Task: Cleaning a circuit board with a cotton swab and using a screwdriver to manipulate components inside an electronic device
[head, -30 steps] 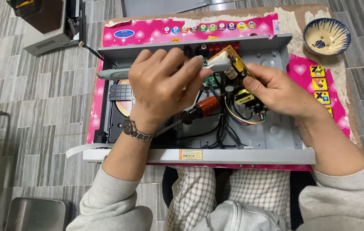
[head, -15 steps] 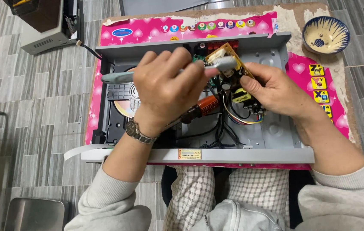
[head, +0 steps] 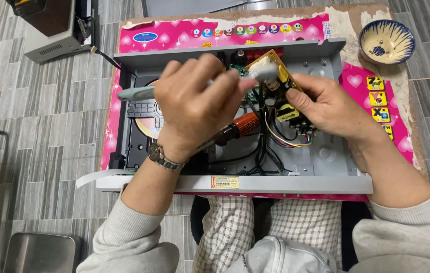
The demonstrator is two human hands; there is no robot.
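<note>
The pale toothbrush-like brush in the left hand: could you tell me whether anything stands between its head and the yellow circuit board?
Nothing visible does. The pale brush held by the left hand has its head right at the tilted yellow circuit board, which the right hand holds above the open grey metal chassis.

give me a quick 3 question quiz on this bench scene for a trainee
1. True or false: the left hand holds a pale brush-like tool across the open grey chassis.
2. What does the right hand grip? A) the blue-patterned bowl B) the tilted circuit board C) the disc
3. Fill in: the orange-handled tool lies inside the chassis, just below the ____ hand.

Key:
1. True. The tool's tip meets the circuit board.
2. B. The bowl sits apart at the far right corner, and the disc lies in the tray to the left.
3. left
</note>
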